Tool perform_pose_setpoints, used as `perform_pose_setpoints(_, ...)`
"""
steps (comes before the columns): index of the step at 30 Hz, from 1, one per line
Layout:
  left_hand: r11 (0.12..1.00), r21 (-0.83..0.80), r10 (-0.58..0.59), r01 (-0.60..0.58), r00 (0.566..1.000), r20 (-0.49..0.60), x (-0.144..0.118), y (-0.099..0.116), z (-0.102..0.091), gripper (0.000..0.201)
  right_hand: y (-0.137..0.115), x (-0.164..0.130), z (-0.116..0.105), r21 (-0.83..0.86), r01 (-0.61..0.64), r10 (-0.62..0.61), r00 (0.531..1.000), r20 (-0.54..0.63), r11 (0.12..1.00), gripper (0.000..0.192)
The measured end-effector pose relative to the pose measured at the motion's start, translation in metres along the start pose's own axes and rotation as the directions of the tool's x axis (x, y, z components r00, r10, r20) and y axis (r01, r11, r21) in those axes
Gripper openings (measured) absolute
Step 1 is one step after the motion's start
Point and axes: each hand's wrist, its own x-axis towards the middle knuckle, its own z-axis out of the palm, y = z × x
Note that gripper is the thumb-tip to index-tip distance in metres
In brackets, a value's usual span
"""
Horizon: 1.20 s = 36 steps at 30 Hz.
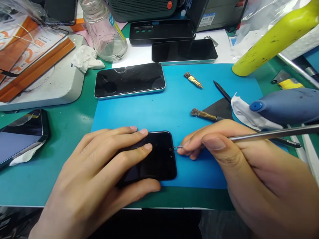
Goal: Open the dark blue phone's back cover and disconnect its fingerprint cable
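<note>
Mid-step here, looks like cleaning or picking at the top edge of a black phone (pixel 152 159) lying flat on the blue mat (pixel 174 99), near its front edge. Left hand (pixel 99 176) spread flat over the screen, fingers on top and thumb hooked along the near side, pinning it down. Right hand (pixel 249 172) pinched shut around a thin metal pick (pixel 249 136), held like a pen, with the fine tip touching the phone's short edge right by two small dark dots — probably sensor or speaker openings, hard to call at this size. Next move probably wants tiny, steady strokes with the tip kept shallow, plus firm pressure from the holding hand so nothing skids. Two small brass brushes (pixel 203 114) just beyond the right hand, well within reach if dust needs sweeping. Further back, three more phones (pixel 129 79), an empty black case (pixel 161 31), a glass jar (pixel 104 30), and off to the right a blue dust blower (pixel 286 106) resting on a white wipe.
</note>
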Motion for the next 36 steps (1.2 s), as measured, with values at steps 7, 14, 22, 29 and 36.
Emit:
perform_pose_setpoints(7,0.999,0.042,0.023,-0.021,0.999,-0.032,0.0036,-0.0016,0.0001,0.033,-0.0021,-0.0003,-0.0037,-0.003,-0.001,0.001,1.0,-0.013,1.0,0.036)
perform_pose_setpoints(14,0.998,0.029,0.049,-0.049,0.999,-0.021,0.005,-0.0007,-0.0013,0.036,-0.0016,-0.0014,-0.0017,0.005,0.013,-0.013,1.0,-0.001,1.0,0.035)
perform_pose_setpoints(22,0.998,0.034,0.049,-0.048,0.999,-0.016,0.0055,-0.0004,-0.002,0.037,0.0,-0.0034,-0.0013,0.012,0.033,-0.033,0.999,-0.014,0.999,0.038)
perform_pose_setpoints(29,0.999,0.038,0.034,-0.033,0.999,-0.024,0.0051,-0.0018,-0.001,0.038,0.0011,-0.0062,-0.0022,0.039,0.019,-0.02,1.0,0.024,0.999,0.036)
perform_pose_setpoints(36,0.998,0.039,0.053,-0.052,0.998,-0.022,0.0064,-0.0006,-0.0015,0.036,0.0002,-0.004,-0.0023,0.036,-0.042,0.042,0.999,0.007,0.998,0.036)
